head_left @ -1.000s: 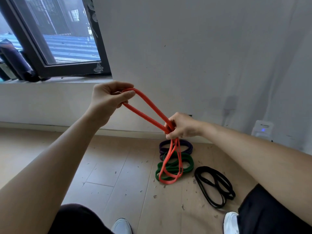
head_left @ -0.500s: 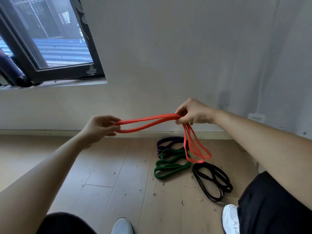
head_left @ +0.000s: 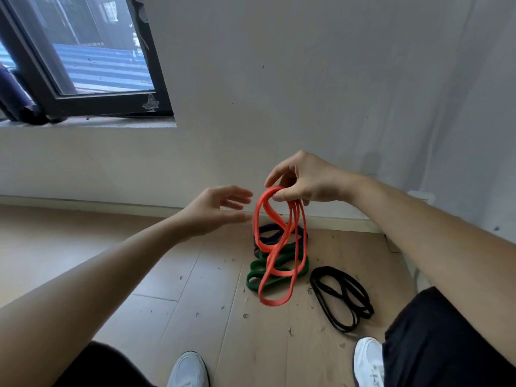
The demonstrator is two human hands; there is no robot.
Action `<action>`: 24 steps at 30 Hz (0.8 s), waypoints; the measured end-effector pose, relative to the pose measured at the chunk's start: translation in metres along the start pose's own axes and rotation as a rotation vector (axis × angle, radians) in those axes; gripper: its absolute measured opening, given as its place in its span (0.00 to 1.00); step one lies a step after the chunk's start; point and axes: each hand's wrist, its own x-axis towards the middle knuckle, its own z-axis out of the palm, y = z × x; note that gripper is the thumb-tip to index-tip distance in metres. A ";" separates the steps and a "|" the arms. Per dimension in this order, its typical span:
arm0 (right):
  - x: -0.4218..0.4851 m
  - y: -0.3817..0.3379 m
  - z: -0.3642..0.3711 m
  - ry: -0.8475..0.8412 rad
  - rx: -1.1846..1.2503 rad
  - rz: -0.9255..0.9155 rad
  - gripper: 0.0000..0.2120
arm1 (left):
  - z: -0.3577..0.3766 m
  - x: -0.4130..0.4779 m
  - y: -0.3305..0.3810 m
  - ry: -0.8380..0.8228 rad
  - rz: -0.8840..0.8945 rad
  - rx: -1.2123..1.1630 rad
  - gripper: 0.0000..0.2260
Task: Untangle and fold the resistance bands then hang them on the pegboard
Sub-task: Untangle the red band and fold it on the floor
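Orange band (head_left: 275,302) hangs in loose loops, pinched at its top by our right hand (head_left: 304,182). Our left hand (head_left: 215,210) hovers open at its 9 o'clock. Below, at 6 o'clock, green band (head_left: 252,280), purple band (head_left: 266,229) and black band (head_left: 340,300) wait on the floor (head_left: 167,275), unhung. We see no pegboard.

A bare room (plain wall (head_left: 307,79), window (head_left: 83,60), wood floor (head_left: 195,289)).

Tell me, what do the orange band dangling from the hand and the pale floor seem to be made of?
The orange looped resistance band looks like matte rubber or latex: it droops in limp, smooth loops from the right hand. The pale plank floor looks like low-sheen wood or wood-look laminate: straight board seams show; which, I cannot tell.
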 end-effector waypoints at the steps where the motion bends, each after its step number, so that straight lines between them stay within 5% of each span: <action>1: 0.000 -0.003 0.000 -0.023 -0.024 -0.005 0.09 | 0.005 0.002 0.005 0.008 0.018 -0.020 0.24; 9: 0.000 -0.008 0.001 -0.098 -0.030 0.034 0.10 | 0.025 0.008 0.028 0.080 0.116 -0.018 0.07; 18: 0.006 0.011 0.014 -0.175 -0.106 0.111 0.02 | -0.009 0.003 0.039 0.109 0.131 -0.113 0.03; 24: 0.003 0.004 0.005 -0.092 -0.060 0.047 0.08 | -0.029 -0.005 0.010 0.012 0.038 0.028 0.05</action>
